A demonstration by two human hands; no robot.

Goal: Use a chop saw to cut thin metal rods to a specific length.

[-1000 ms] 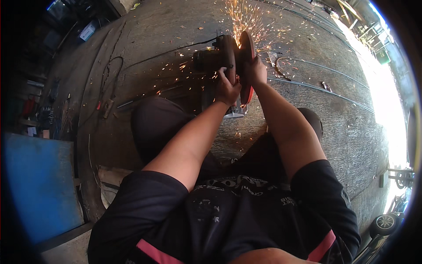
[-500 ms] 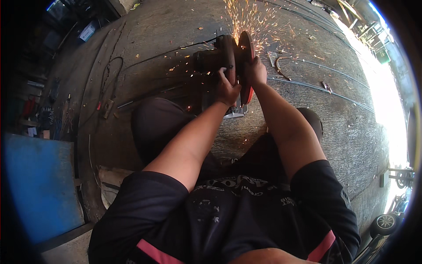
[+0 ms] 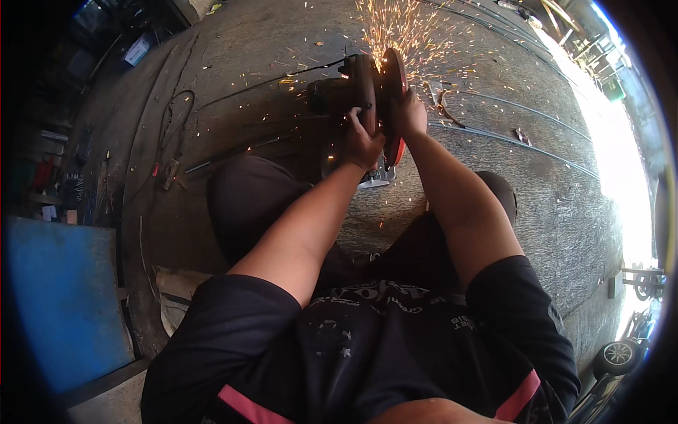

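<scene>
A dark, rusty chop saw (image 3: 364, 83) stands on the floor in front of my knees. Its round reddish disc guard (image 3: 395, 67) faces right, and its motor (image 3: 328, 97) juts to the left. Orange sparks (image 3: 395, 28) spray from the far side of the disc. My left hand (image 3: 364, 146) is wrapped around the saw's handle with the thumb raised along it. Against the right side of the guard, my right hand (image 3: 411, 116) is closed, its fingertips partly hidden. A pale metal base piece (image 3: 373, 184) shows below the hands. The cutting point is hidden behind the saw.
Long thin rods (image 3: 519, 145) lie on the floor to the right, near a curved strip (image 3: 445, 109). A dark cable (image 3: 268, 81) runs left from the saw. At the left stands a blue panel (image 3: 67, 300); a wheel (image 3: 618, 357) shows at the lower right.
The sparks have spread wider, with more flying left and right. Both hands keep their hold on the saw. The view has shifted very slightly.
</scene>
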